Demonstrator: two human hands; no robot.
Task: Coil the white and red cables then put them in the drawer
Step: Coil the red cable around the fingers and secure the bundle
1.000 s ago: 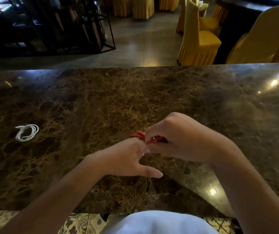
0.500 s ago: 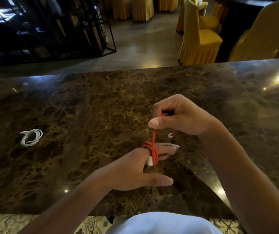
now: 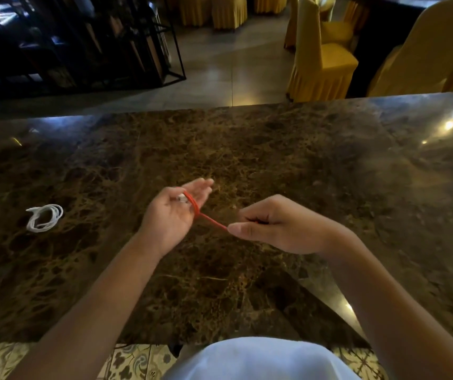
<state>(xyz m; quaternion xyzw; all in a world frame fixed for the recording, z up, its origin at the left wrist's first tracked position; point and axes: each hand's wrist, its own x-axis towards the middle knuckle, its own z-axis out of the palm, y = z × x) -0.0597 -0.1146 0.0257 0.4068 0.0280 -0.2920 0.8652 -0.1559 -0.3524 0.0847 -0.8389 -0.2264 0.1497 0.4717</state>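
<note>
Red cable (image 3: 192, 205) looped round straight fingers of left hand (image 3: 174, 212), free end pinched taut by right hand (image 3: 269, 226); light, limp, likely springy, best held at the loops; white cable (image 3: 45, 217) coiled on counter (image 3: 274, 149)

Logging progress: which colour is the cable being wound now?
Red cable, wound round the left hand; head view.
</note>
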